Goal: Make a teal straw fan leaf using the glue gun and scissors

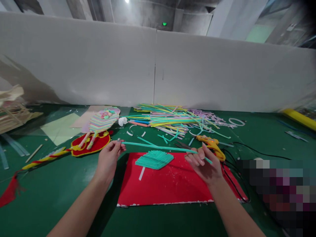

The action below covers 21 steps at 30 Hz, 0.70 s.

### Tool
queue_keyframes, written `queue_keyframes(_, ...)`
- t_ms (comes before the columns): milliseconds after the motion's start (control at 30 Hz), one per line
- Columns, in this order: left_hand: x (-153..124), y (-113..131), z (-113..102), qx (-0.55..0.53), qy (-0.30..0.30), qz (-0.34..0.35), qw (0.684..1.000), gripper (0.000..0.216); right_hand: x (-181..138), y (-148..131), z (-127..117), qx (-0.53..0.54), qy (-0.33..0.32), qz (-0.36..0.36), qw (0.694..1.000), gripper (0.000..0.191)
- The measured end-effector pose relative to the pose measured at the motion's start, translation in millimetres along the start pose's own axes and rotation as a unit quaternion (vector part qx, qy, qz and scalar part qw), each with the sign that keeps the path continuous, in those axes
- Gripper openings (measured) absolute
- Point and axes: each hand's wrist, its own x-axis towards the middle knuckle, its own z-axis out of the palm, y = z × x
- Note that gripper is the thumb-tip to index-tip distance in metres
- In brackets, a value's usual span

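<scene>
A long teal pipe cleaner [158, 146] is stretched between my two hands above a red board [170, 187]. My left hand [111, 158] pinches its left end between thumb and finger. Near the other end, my right hand [206, 161] has its fingers closed on the strip, and a short tip pokes out past them. Below the strip, a leaf-like shape of teal strips [155, 160] with a pale stem [142, 173] lies on the board. Just behind my right hand are a yellow glue gun [212, 144] and scissors [182, 145], partly hidden by the hand.
A pile of coloured pipe cleaners [170, 120] lies along the back by a grey partition [98, 62]. A striped craft piece [105, 120] and a red ornament with yellow trim [74, 151] lie to the left. A black cable [237, 187] loops over the board's right side.
</scene>
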Motion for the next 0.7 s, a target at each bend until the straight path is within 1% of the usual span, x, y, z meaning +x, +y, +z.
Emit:
queue_keyframes(100,1.0,0.5,-0.6,-0.018,0.008,-0.009,1.0,0.04,-0.2,-0.7,-6.2,0.016,0.021,-0.02,0.999,0.039)
queue_keyframes(267,1.8,0.5,-1.5,-0.009,0.008,-0.006,1.0,0.037,1.0,-1.6,-7.7,-0.006,0.035,-0.03,0.999,0.044)
queue_keyframes(400,1.4,0.5,-0.7,-0.003,0.006,-0.005,1.0,0.037,2.8,-1.7,-7.4,0.009,0.05,-0.037,0.998,0.039)
queue_keyframes(567,-1.3,0.8,1.2,0.002,-0.003,-0.007,1.0,0.037,6.3,0.8,-9.9,0.075,0.085,-0.048,0.992,0.036)
queue_keyframes(700,-3.7,1.7,-0.1,-0.014,-0.007,-0.028,0.999,0.039,8.4,3.1,-6.6,0.145,0.093,-0.051,0.984,0.036)
